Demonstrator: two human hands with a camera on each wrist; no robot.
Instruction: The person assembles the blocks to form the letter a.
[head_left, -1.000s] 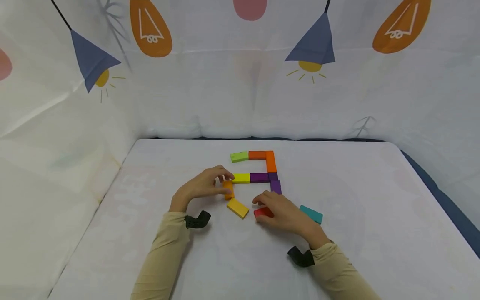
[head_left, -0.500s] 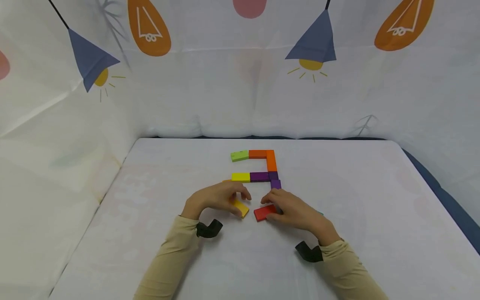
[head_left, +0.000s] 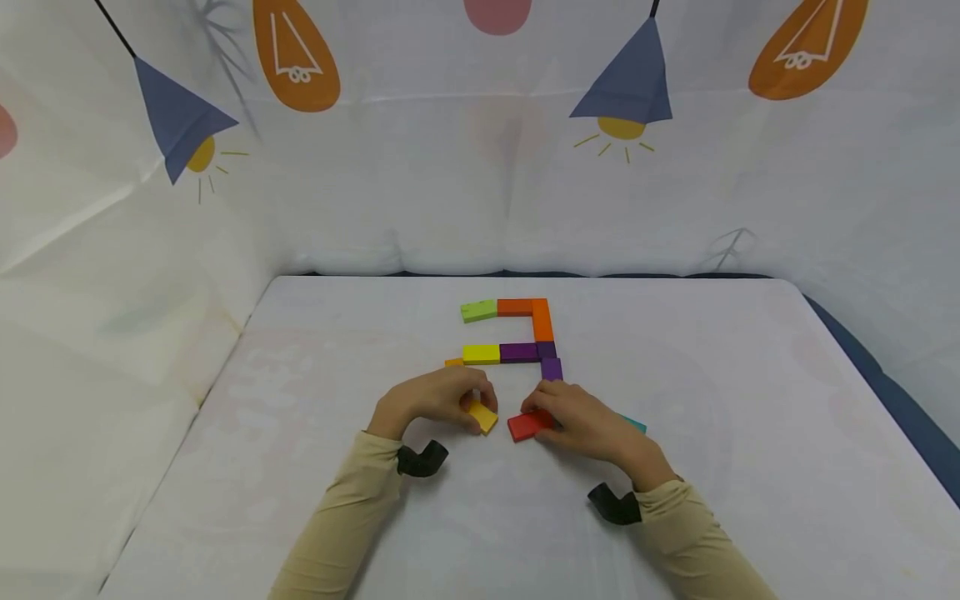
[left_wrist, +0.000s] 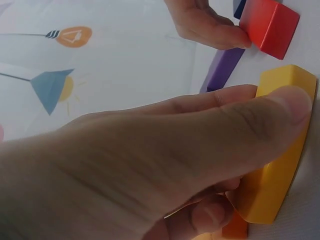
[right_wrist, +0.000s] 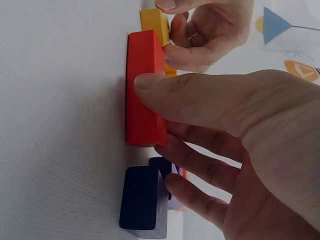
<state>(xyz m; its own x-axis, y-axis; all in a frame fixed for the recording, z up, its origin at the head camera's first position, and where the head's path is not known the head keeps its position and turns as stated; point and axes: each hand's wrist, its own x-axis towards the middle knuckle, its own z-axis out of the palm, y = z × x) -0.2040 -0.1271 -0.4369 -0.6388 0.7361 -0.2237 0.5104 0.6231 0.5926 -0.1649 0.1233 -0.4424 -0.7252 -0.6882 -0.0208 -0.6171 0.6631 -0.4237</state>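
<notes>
My left hand (head_left: 431,398) pinches a golden-yellow block (head_left: 484,417), with the thumb on its near side and fingers behind, as the left wrist view shows. An orange block (head_left: 453,362) peeks out beyond that hand, mostly hidden. My right hand (head_left: 585,423) pinches a red block (head_left: 526,426) between thumb and fingers; it lies a short gap from the yellow one. Close to the right fingertips in the right wrist view stands a navy block (right_wrist: 140,197). A purple block (head_left: 551,368) sits just beyond the right hand.
Farther back, a bright yellow block (head_left: 481,354), dark purple block (head_left: 518,352), orange-red blocks (head_left: 542,319) and lime block (head_left: 478,311) form an angular line on the white table (head_left: 225,500). A teal block (head_left: 634,423) is partly covered by the right hand. Printed cloth (head_left: 420,183) hangs behind.
My left hand has left the orange block, moved right and nearer me, and taken hold of the golden-yellow block. My right hand has shifted slightly right along the red block.
</notes>
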